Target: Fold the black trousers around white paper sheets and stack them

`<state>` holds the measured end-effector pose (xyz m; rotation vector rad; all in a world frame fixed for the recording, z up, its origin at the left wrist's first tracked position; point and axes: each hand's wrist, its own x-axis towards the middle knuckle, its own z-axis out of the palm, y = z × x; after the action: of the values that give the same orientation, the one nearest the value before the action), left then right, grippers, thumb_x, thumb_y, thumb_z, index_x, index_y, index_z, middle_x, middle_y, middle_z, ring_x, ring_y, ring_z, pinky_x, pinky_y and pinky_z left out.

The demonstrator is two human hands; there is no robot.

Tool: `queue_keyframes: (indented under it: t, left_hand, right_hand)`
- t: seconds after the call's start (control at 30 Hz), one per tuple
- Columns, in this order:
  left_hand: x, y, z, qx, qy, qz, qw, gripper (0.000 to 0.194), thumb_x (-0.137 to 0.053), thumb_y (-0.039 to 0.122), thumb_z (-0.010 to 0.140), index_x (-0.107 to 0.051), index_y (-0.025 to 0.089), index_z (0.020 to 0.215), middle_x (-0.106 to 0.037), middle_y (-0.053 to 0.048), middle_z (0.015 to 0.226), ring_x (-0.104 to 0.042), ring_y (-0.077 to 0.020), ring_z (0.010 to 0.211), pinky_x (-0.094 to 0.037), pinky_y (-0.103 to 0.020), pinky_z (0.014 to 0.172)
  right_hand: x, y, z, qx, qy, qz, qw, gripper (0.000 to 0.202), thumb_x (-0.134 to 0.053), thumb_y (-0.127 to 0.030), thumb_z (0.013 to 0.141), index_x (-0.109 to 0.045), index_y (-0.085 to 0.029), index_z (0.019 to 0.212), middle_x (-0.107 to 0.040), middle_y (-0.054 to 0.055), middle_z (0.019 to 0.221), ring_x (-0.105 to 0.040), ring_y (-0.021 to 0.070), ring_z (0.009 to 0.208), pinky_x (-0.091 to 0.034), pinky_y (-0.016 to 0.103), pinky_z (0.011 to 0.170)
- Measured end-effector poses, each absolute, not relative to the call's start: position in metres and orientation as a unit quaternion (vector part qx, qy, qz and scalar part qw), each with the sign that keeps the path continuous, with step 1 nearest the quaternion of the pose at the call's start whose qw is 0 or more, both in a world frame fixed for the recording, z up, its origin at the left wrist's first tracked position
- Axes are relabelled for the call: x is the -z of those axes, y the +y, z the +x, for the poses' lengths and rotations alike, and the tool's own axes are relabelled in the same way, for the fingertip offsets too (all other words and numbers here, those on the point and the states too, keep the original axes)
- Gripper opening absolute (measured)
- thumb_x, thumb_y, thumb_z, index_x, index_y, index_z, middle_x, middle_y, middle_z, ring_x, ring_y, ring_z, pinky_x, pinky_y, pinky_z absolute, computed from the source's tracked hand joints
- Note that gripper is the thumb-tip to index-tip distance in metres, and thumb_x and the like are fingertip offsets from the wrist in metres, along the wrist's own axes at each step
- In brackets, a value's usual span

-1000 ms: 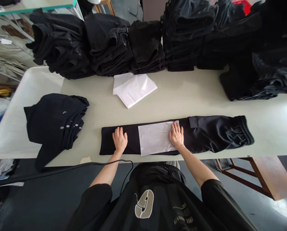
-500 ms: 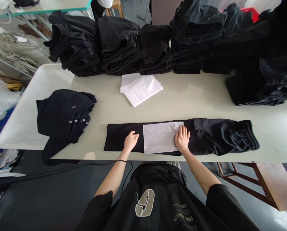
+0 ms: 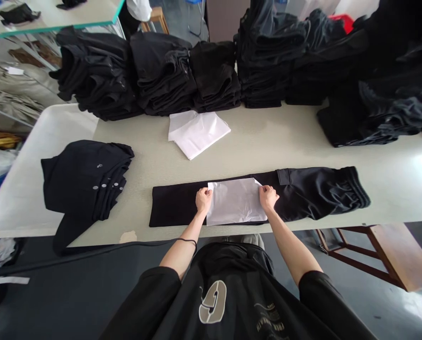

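The left hand (image 3: 204, 200) pinches the sheet (image 3: 236, 202) by its edge toward the hem of the trousers (image 3: 313, 193), and the right hand (image 3: 268, 197) seems to grip the opposite edge, toward their waist. Between the fingers, the sheet lies across the middle of the trousers, its longer axis running along theirs, both hands equally near it.

Head-worn. Facing forward and steeply down, past black shirt (image 3: 242, 283) at bottom edge. Near left hand (image 3: 203, 200) and right hand (image 3: 268, 197), mid-frame; taking in worktable (image 3: 267, 146) broadside, then dark garment stacks (image 3: 214, 71) and floor (image 3: 178, 18) beyond.
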<state>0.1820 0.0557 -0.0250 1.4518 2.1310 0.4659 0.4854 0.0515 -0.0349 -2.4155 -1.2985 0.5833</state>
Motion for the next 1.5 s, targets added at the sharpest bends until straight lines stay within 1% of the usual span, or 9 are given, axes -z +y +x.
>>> queue_keyframes:
  t: [0.4,0.67,0.87,0.93,1.03,1.13,1.23,1.37,1.5]
  left_hand:
    - [0.03,0.053,0.2,-0.129,0.786,0.588,0.14,0.024,-0.049,0.031,0.102,-0.071,0.021,0.099,-0.071,-0.013,0.106,-0.059,-0.0286,0.107,-0.039,-0.039,0.091]
    - [0.039,0.046,0.195,-0.161,0.773,0.598,0.137,0.029,-0.043,0.034,0.106,-0.069,0.02,0.106,-0.07,-0.013,0.107,-0.06,-0.0268,0.106,-0.038,-0.038,0.093]
    - [0.041,0.049,0.198,-0.151,0.775,0.6,0.126,0.025,-0.047,0.033,0.104,-0.068,0.021,0.109,-0.069,-0.012,0.111,-0.06,-0.0276,0.109,-0.038,-0.039,0.093]
    - [0.04,0.05,0.2,-0.141,0.78,0.597,0.12,0.023,-0.048,0.033,0.103,-0.068,0.021,0.108,-0.068,-0.012,0.111,-0.059,-0.0282,0.109,-0.038,-0.039,0.093]
    - [0.039,0.052,0.203,-0.133,0.787,0.59,0.121,0.021,-0.049,0.032,0.103,-0.067,0.021,0.105,-0.067,-0.012,0.109,-0.059,-0.0284,0.108,-0.038,-0.04,0.093]
    - [0.037,0.054,0.203,-0.131,0.787,0.589,0.128,0.02,-0.049,0.03,0.102,-0.066,0.021,0.104,-0.067,-0.012,0.107,-0.059,-0.0284,0.108,-0.039,-0.041,0.094]
    - [0.034,0.055,0.202,-0.128,0.787,0.589,0.133,0.02,-0.049,0.03,0.102,-0.067,0.021,0.104,-0.067,-0.012,0.107,-0.06,-0.0291,0.108,-0.041,-0.043,0.095]
    - [0.026,0.054,0.209,-0.16,0.794,0.578,0.095,0.032,-0.051,0.028,0.099,-0.064,0.016,0.125,-0.064,-0.019,0.126,-0.058,-0.0328,0.121,-0.045,-0.048,0.099]
    - [0.025,0.047,0.236,-0.149,0.625,0.753,0.14,0.046,-0.042,0.018,0.097,-0.063,0.022,0.138,-0.06,-0.014,0.145,-0.052,-0.028,0.139,-0.036,-0.051,0.119]
  right_hand:
    - [0.054,0.053,0.507,-0.094,-0.513,-0.829,0.203,0.041,-0.04,-0.042,0.102,-0.068,-0.019,0.084,-0.07,0.015,0.098,-0.055,0.0302,0.098,-0.034,0.045,0.091]
    - [0.063,0.048,0.506,-0.083,-0.49,-0.827,0.263,0.05,-0.031,-0.048,0.106,-0.069,-0.02,0.087,-0.069,0.012,0.097,-0.054,0.0289,0.098,-0.034,0.044,0.093]
    - [0.068,0.053,0.507,-0.082,-0.491,-0.83,0.252,0.044,-0.035,-0.044,0.104,-0.069,-0.02,0.091,-0.066,0.014,0.099,-0.053,0.031,0.101,-0.036,0.047,0.094]
    - [0.064,0.054,0.506,-0.076,-0.485,-0.835,0.248,0.04,-0.038,-0.042,0.102,-0.07,-0.019,0.098,-0.065,0.016,0.104,-0.053,0.033,0.104,-0.037,0.05,0.095]
    - [0.053,0.049,0.496,-0.041,-0.473,-0.836,0.277,0.04,-0.042,-0.038,0.1,-0.066,-0.015,0.123,-0.06,0.021,0.121,-0.051,0.0368,0.115,-0.038,0.055,0.099]
    - [0.04,0.04,0.476,-0.043,-0.576,-0.764,0.288,0.047,-0.043,-0.031,0.098,-0.056,-0.016,0.141,-0.056,0.021,0.136,-0.048,0.0368,0.129,-0.034,0.059,0.11]
    - [0.033,0.033,0.454,-0.093,-0.732,-0.637,0.222,0.049,-0.041,-0.024,0.098,-0.056,-0.021,0.145,-0.055,0.015,0.147,-0.044,0.0318,0.141,-0.028,0.055,0.121]
    - [0.038,0.035,0.441,-0.109,-0.782,-0.596,0.144,0.052,-0.039,-0.025,0.1,-0.052,-0.014,0.149,-0.046,0.015,0.16,-0.035,0.0294,0.151,-0.022,0.051,0.126]
    - [0.048,0.036,0.443,-0.104,-0.782,-0.603,0.122,0.053,-0.037,-0.027,0.102,-0.05,-0.012,0.151,-0.042,0.016,0.164,-0.032,0.03,0.154,-0.018,0.053,0.128]
